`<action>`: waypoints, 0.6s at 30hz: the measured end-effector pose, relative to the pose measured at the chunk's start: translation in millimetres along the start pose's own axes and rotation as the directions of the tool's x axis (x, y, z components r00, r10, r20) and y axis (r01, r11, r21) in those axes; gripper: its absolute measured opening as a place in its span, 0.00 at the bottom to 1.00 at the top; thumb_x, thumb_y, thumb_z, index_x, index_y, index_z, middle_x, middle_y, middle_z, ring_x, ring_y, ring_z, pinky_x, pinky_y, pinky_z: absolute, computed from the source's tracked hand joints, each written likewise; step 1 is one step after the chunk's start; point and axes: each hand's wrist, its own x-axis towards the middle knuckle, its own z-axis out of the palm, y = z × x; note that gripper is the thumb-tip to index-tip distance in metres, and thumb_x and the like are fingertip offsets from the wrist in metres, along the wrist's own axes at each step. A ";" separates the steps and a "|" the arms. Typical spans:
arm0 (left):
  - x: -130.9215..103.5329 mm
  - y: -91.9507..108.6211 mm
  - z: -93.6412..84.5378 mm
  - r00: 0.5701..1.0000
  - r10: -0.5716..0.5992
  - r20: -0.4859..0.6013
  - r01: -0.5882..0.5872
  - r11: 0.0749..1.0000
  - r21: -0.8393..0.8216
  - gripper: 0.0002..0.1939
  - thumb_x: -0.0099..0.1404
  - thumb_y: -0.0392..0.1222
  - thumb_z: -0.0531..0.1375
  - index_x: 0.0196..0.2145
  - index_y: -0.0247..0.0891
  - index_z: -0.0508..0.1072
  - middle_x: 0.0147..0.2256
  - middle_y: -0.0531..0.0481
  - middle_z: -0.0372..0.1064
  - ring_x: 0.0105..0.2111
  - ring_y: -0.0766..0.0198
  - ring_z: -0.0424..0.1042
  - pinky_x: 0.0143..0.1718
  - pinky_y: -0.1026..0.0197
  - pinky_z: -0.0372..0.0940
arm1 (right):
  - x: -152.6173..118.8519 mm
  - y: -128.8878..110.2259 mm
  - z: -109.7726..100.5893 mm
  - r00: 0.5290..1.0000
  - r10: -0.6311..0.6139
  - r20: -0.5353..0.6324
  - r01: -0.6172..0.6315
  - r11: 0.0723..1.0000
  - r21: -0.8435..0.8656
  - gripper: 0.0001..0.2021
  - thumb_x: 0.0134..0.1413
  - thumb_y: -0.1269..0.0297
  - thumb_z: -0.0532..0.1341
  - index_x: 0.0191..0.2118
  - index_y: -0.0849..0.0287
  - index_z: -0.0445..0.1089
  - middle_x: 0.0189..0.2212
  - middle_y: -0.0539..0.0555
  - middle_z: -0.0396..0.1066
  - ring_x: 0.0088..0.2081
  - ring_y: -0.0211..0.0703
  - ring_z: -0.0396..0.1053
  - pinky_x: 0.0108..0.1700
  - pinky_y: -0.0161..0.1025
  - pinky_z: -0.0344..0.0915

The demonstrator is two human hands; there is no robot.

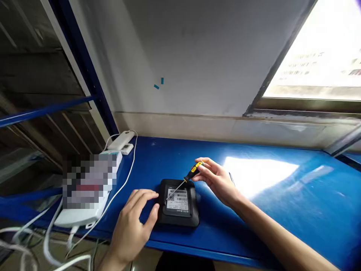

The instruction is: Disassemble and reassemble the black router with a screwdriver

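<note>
White plastic block [121, 140] at the desk's [175, 154] far left corner, a smaller white piece [126, 149] just beside it. Nearer, along the left edge, a white unit [80, 217], its upper part blurred out. White cable [132, 165] curves down past both, slack, probably kept left to leave the middle free.

Left hand [131, 229]: thumb and fingers apart, not gripping; fingertips at the left side of a black case [180, 222], likely to steady it. Case lies flat, near the desk's front edge, left of the middle, label [177, 203] up, which leaves the recessed face exposed.

Screwdriver [194, 170] slants across the label, tip low at the recess's left side; contact unclear. Right hand [220, 184]: thumb and fingers closed round its yellow-black handle, a light hold from above right, presumably for fine control. Farther right, sunlight [254, 173] on the blue top.
</note>
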 end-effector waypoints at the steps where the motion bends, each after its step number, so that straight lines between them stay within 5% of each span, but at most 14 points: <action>1: 0.3 1.6 -0.9 1.000 0.002 -0.005 -0.002 1.000 -0.006 0.06 0.72 0.42 0.57 0.45 0.47 0.73 0.43 0.52 0.76 0.45 0.58 0.75 0.50 0.55 0.69 | -0.3 -0.3 0.2 1.000 -0.003 -0.003 0.003 1.000 -0.008 0.19 0.52 0.52 0.73 0.45 0.55 0.73 0.34 0.47 0.73 0.30 0.36 0.78 0.40 0.34 0.76; 18: 0.8 5.6 -4.8 0.999 0.010 0.052 -0.007 0.999 -0.054 0.08 0.73 0.40 0.56 0.46 0.46 0.73 0.44 0.51 0.75 0.46 0.58 0.74 0.47 0.57 0.72 | -3.1 1.0 -3.6 0.997 -0.020 0.073 0.027 0.995 -0.094 0.17 0.58 0.52 0.70 0.48 0.54 0.72 0.38 0.48 0.73 0.33 0.36 0.78 0.43 0.37 0.74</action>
